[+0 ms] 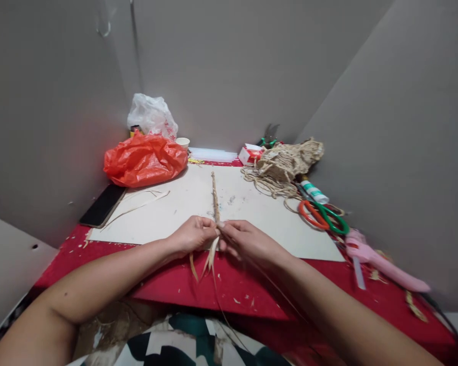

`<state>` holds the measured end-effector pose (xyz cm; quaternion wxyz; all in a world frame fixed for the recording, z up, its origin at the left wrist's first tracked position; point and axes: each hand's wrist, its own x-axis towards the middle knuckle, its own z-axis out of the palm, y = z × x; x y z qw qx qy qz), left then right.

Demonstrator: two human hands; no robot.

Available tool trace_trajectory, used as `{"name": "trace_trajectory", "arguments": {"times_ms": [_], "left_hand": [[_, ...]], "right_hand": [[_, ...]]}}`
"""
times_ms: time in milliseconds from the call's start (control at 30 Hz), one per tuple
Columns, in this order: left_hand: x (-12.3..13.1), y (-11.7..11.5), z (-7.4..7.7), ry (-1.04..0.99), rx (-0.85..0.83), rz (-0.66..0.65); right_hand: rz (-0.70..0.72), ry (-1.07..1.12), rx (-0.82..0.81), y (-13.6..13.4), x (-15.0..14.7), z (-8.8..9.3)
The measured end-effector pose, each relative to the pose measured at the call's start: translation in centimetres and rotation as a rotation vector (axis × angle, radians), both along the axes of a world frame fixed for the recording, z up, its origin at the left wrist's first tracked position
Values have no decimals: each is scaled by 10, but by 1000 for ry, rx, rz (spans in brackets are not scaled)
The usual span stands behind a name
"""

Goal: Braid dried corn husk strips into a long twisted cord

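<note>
Left hand (193, 236) and right hand (244, 241) meet at the near edge of the white board (168, 213). Each is closed in a pinch on the near end of the braided strip (215, 195), which lies straight up the board. Its loose ends hang over the red surface (221, 290).

To the left lie a phone (102, 205) and an orange bag (145, 160). To the right lie a twine bundle (288, 160), scissors (324, 216) and a pink glue gun (381, 262). All are well apart from the hands.

My left hand (193, 235) and my right hand (244, 239) pinching a braided straw rope (215, 195) together, its loose ends hanging down, white board (252, 208) under it, scissors (322, 213) and pink glue gun (381, 262) to the right
</note>
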<state>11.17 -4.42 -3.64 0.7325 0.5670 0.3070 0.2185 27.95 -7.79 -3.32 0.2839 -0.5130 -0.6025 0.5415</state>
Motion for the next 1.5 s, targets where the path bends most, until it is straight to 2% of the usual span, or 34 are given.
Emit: {"name": "trace_trajectory", "arguments": {"times_ms": [100, 267, 400, 567, 633, 767, 900, 967, 1033, 1133, 1200, 1367, 1500], "left_hand": [[-1, 0, -1, 52, 29, 30], [-4, 1, 0, 106, 39, 13], [-6, 4, 6, 116, -57, -21], [-12, 12, 15, 137, -138, -90], [-17, 17, 21, 182, -58, -117], [-36, 32, 38, 398, 190, -205], [-67, 46, 58, 618, 272, -267], [-83, 52, 65, 779, 354, -189], [-93, 59, 68, 940, 526, -18], [-96, 74, 62, 1121, 888, 213], [-91, 86, 52, 1222, 1035, 261], [-77, 108, 24, 1360, 1081, 296], [-78, 112, 17, 1242, 1102, 336]], "right_hand": [[23, -12, -9, 9, -3, -12], [59, -47, 5, 15, 0, -16], [97, 89, -47, 15, 1, -15], [82, 377, -232, 12, 3, -11], [103, 456, -290, 11, 4, -10], [100, 533, -360, 11, 3, -11], [98, 570, -392, 12, 4, -13], [112, 587, -394, 12, 6, -13], [123, 596, -392, 13, 6, -14], [132, 590, -395, 13, 7, -14], [129, 583, -394, 13, 6, -14], [138, 590, -398, 13, 6, -12], [128, 602, -390, 13, 7, -12]]}}
